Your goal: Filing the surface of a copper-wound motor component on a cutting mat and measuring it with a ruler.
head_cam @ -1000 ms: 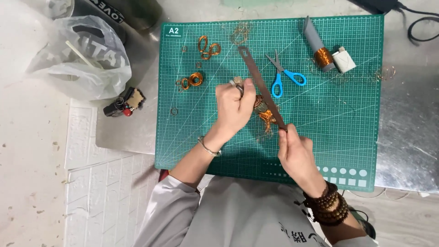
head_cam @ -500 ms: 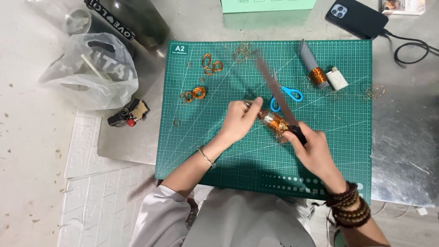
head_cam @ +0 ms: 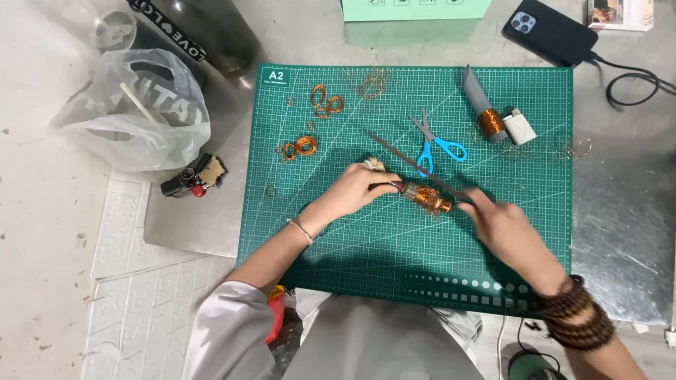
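Observation:
My left hand (head_cam: 358,188) grips one end of a small copper-wound rotor (head_cam: 427,198), holding it just above the green cutting mat (head_cam: 394,246). My right hand (head_cam: 508,232) holds the handle end of a long thin metal file (head_cam: 412,163), whose blade lies slanted across the rotor and points up-left. Blue-handled scissors (head_cam: 431,144) lie just beyond the file. Loose copper wire coils (head_cam: 301,146) and copper rings (head_cam: 325,102) rest on the mat's upper left.
A second copper-wound part (head_cam: 489,119) and a small white block (head_cam: 520,127) sit at the mat's upper right. A plastic bag (head_cam: 134,112), a dark bottle (head_cam: 204,32) and a small lighter-like tool (head_cam: 190,179) lie left. A phone (head_cam: 551,29) with cable lies far right.
The file has swung from steep to a flatter slant across the rotor, and my right hand has slid down and to the right. The view has shifted slightly.

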